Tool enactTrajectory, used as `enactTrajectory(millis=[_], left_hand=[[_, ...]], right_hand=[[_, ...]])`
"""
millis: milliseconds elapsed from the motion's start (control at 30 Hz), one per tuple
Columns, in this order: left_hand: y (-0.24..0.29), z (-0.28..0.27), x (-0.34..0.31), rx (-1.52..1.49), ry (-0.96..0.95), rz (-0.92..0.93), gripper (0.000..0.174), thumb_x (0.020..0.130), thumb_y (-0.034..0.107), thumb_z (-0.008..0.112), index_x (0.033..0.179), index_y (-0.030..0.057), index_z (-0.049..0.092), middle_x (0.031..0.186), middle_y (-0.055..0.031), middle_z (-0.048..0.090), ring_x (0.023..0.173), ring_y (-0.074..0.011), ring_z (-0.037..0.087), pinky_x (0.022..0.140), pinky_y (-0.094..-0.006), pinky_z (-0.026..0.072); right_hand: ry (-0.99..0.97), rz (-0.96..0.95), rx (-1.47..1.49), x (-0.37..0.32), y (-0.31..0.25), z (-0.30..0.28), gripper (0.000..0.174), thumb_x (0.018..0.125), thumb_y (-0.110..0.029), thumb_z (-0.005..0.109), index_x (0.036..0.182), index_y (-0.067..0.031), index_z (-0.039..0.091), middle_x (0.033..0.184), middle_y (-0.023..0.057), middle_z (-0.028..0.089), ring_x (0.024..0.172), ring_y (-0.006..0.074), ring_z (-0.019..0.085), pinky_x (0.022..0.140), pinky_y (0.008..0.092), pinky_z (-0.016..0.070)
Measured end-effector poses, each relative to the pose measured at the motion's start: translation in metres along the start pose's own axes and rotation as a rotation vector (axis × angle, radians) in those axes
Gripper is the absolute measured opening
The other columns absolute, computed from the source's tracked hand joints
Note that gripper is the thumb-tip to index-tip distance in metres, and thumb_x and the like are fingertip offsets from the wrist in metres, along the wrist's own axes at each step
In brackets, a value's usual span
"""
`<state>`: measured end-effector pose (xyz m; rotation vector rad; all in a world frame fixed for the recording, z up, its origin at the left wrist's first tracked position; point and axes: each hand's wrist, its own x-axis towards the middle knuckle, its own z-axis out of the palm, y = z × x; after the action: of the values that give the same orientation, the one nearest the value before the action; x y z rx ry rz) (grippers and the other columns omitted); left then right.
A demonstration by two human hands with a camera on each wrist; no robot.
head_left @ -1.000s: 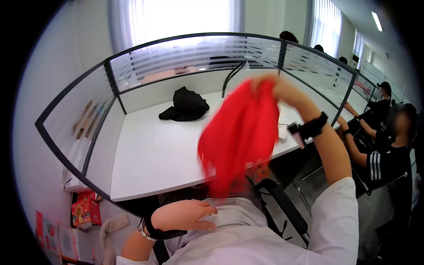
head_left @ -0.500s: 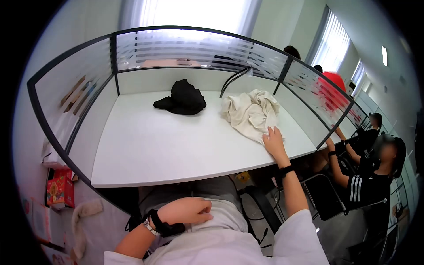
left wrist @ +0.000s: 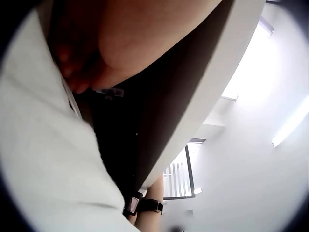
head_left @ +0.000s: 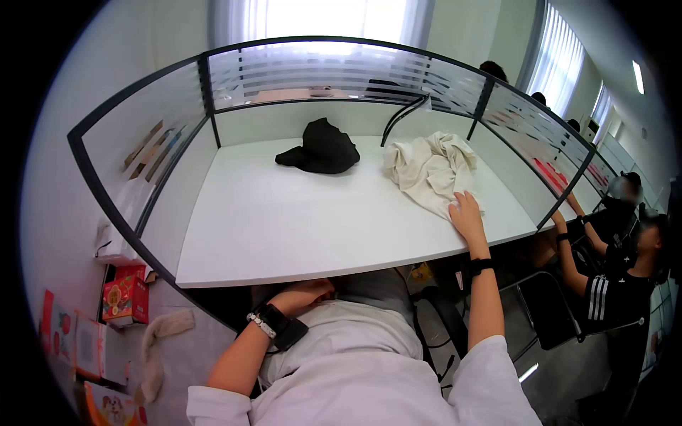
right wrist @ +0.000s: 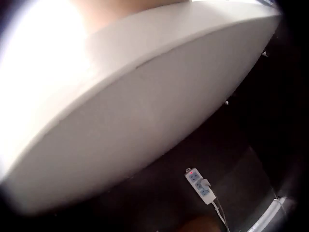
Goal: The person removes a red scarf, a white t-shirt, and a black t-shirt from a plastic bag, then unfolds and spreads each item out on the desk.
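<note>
My right hand [head_left: 466, 215] rests on the near corner of a crumpled cream cloth garment [head_left: 430, 170] at the right of the white desk [head_left: 298, 227]. Its fingers lie loosely extended over the fabric. In the right wrist view the hand is mostly out of sight above the desk's edge. A bunched black garment [head_left: 323, 149] lies toward the back of the desk. My left hand [head_left: 307, 295] is at my waist, close to the desk's front edge, with loosely curled fingers and nothing seen in it. Something red [head_left: 550, 174] shows through the right partition.
Framed partitions [head_left: 341, 105] enclose the desk on three sides. Black cables [head_left: 401, 119] rise at the back. Seated people are to the right beside a chair [head_left: 547, 312]. Boxes [head_left: 126, 298] stand on the floor at left; a power strip [right wrist: 199, 186] lies below the desk.
The red cloth left my right hand, flew over the right partition and came down beyond it. My right hand moved onto the cream garment. My left hand drew in toward the desk edge.
</note>
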<state>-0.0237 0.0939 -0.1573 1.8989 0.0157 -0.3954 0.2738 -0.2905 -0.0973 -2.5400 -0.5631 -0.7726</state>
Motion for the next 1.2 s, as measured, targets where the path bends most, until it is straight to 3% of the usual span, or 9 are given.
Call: enactTrajectory(millis=[133,233,633,833,967,1033,1100,1133,1200], left_hand=[[-0.03,-0.009,0.011,0.333,0.066,-0.008,0.037,0.103,0.04,0.055,0.122,0.0108,0.068,0.122,-0.0094,0.068,0.115,-0.023,0.061,0.103,-0.0335,0.0453],[-0.022,-0.01,0.01,0.412,0.058,-0.045,0.042,0.103,0.043,0.054,0.126,0.0101,0.067,0.128,-0.0112,0.067,0.118,-0.0238,0.061,0.104,-0.0339,0.0455],[-0.033,-0.011,0.018,0.399,0.068,0.049,0.037,0.103,0.039,0.055,0.118,0.0085,0.069,0.119,-0.0113,0.07,0.112,-0.0232,0.063,0.101,-0.0343,0.0467],[-0.026,-0.008,0.014,0.37,0.105,0.002,0.037,0.103,0.04,0.055,0.119,0.0097,0.07,0.118,-0.0109,0.07,0.111,-0.0234,0.063,0.1,-0.0338,0.0469],[-0.027,-0.007,0.014,0.413,0.061,0.073,0.04,0.104,0.042,0.054,0.118,0.0078,0.069,0.116,-0.0095,0.071,0.109,-0.0233,0.063,0.099,-0.0342,0.0472],[-0.024,-0.002,0.011,0.199,0.151,0.092,0.045,0.104,0.046,0.055,0.12,0.0059,0.069,0.114,-0.0114,0.071,0.109,-0.023,0.063,0.099,-0.0352,0.0474],[-0.003,-0.007,0.001,-0.192,-0.054,-0.017,0.053,0.105,0.049,0.052,0.128,0.0034,0.064,0.121,-0.0146,0.068,0.116,-0.0246,0.062,0.101,-0.0362,0.0477],[-0.007,0.005,-0.006,-0.305,0.066,0.244,0.057,0.106,0.046,0.051,0.142,0.0022,0.052,0.135,-0.0198,0.061,0.122,-0.0282,0.06,0.105,-0.0364,0.0465],[0.009,0.001,-0.022,-0.535,-0.036,0.282,0.059,0.106,0.044,0.049,0.145,-0.0009,0.048,0.138,-0.0228,0.059,0.121,-0.0312,0.061,0.105,-0.0385,0.0475]], right_hand=[[0.008,-0.003,0.023,0.001,0.001,-0.001,0.047,0.09,-0.027,0.064,0.132,-0.0035,0.063,0.144,0.0304,0.052,0.135,0.0471,0.046,0.114,0.0488,0.038],[0.013,-0.007,0.014,0.002,0.001,0.0,0.047,0.09,-0.027,0.064,0.131,-0.0039,0.063,0.142,0.029,0.053,0.134,0.0456,0.047,0.114,0.0475,0.0389],[0.158,0.072,-0.144,0.002,-0.004,-0.007,0.038,0.085,-0.029,0.073,0.106,0.0017,0.066,0.107,0.0201,0.065,0.104,0.0396,0.06,0.089,0.0477,0.0501],[-0.027,0.22,-0.126,-0.017,-0.068,-0.026,0.036,0.082,-0.031,0.069,0.098,0.0007,0.062,0.087,0.0211,0.07,0.084,0.0411,0.067,0.075,0.0507,0.0531],[-0.174,-0.109,0.217,-0.055,-0.161,-0.023,0.036,0.08,-0.03,0.07,0.099,-0.0014,0.061,0.086,0.0213,0.069,0.084,0.042,0.066,0.075,0.0481,0.0527],[-0.338,-0.411,0.531,-0.068,-0.196,-0.017,0.038,0.081,-0.027,0.073,0.103,0.0002,0.06,0.095,0.0212,0.067,0.088,0.0372,0.065,0.076,0.045,0.0523],[-0.764,-0.434,0.674,-0.077,-0.249,-0.066,0.038,0.085,-0.02,0.074,0.113,0.0013,0.061,0.108,0.0182,0.065,0.095,0.0306,0.065,0.081,0.04,0.0535],[-0.828,-0.526,0.84,-0.081,-0.26,-0.071,0.039,0.087,-0.016,0.072,0.121,0.0006,0.061,0.11,0.0146,0.066,0.1,0.0272,0.064,0.087,0.0366,0.0521],[-0.854,-0.737,0.974,-0.083,-0.27,-0.086,0.04,0.091,-0.007,0.069,0.13,-0.002,0.062,0.114,0.0085,0.067,0.106,0.0217,0.064,0.096,0.0318,0.0499]])
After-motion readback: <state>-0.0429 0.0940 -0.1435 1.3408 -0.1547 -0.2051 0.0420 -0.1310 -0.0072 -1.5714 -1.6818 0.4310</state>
